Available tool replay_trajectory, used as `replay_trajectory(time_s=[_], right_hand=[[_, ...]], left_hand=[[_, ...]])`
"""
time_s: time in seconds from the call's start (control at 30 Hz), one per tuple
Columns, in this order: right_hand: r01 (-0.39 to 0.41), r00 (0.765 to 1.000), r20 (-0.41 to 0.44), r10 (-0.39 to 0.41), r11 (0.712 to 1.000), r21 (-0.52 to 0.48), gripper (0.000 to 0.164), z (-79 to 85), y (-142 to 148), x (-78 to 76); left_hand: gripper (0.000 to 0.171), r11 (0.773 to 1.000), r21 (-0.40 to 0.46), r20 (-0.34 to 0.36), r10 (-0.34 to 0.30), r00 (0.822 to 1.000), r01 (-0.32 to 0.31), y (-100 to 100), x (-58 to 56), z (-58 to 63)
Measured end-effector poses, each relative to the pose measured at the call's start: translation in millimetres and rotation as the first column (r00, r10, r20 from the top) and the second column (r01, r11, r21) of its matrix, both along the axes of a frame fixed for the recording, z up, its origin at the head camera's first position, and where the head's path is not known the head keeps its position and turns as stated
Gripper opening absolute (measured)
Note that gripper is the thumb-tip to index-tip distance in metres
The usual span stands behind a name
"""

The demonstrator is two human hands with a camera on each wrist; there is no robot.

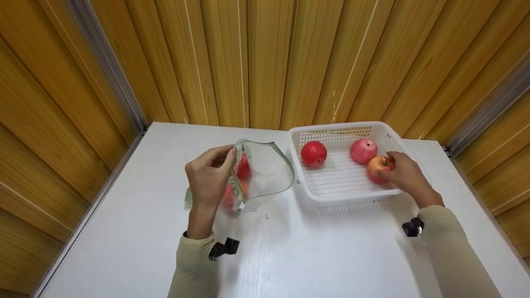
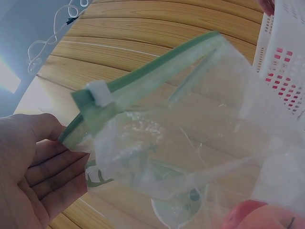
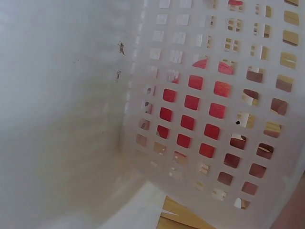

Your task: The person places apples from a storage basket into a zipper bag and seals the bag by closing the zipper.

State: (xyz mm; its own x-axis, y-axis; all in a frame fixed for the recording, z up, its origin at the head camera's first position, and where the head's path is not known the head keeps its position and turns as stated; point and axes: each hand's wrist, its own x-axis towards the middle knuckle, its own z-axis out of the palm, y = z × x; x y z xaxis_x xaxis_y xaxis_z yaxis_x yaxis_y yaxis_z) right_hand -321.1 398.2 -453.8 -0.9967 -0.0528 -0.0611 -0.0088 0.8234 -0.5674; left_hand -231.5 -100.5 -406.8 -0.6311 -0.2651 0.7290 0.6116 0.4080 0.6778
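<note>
My left hand [image 1: 211, 174] pinches the edge of a clear zip bag [image 1: 269, 169] between thumb and fingertips. The bag's mouth gapes toward the basket, and a white slider [image 2: 99, 93] sits on its green zip strip. Red fruit [image 1: 243, 167] and an apple [image 2: 267, 217] lie inside the bag. At the basket's right end, my right hand [image 1: 408, 176] grips a red-yellow apple [image 1: 379, 167], thumb and fingers on either side. In the right wrist view the basket wall hides most of that hand, with red fruit visible through the holes.
The white plastic basket [image 1: 348, 198] stands on the white table [image 1: 298, 256], right of the bag. It also holds a red round fruit [image 1: 314, 154] and a pinkish-red one [image 1: 363, 150]. Wood-look panels [image 1: 265, 62] rise behind the table and along both sides.
</note>
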Motion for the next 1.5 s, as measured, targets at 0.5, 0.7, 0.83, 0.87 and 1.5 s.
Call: replay_trajectory(time_s=[0.5, 0.7, 0.83, 0.87, 1.5], right_hand=[[-0.036, 0.997, 0.069, 0.035, 0.999, 0.017, 0.091, 1.9, 1.9, -6.5], [-0.045, 0.995, 0.089, 0.041, 0.998, 0.044, 0.094, 1.8, 1.5, -8.9], [-0.052, 0.995, 0.09, 0.047, 0.997, 0.053, 0.098, 0.7, 1.7, -10.1], [-0.056, 0.995, 0.088, 0.051, 0.997, 0.055, 0.099, 0.3, 2.0, -10.3], [0.017, 0.999, 0.029, -0.016, 0.999, -0.035, 0.103, 0.4, -0.1, -3.7]], left_hand=[[0.007, 1.0, 0.009, 0.017, -0.004, 1.0, 0.003, -1.4, 1.6, 1.1], [0.007, 1.0, 0.01, 0.005, -0.01, 1.0, 0.01, -1.2, 1.2, 1.0], [0.006, 1.0, 0.005, -0.008, -0.008, 1.0, 0.008, -0.7, 0.6, 1.1], [0.006, 1.0, 0.004, -0.01, -0.007, 1.0, 0.007, -0.7, 0.5, 1.1], [0.007, 1.0, 0.005, 0.0, -0.008, 1.0, 0.008, 0.4, -1.3, -0.5]])
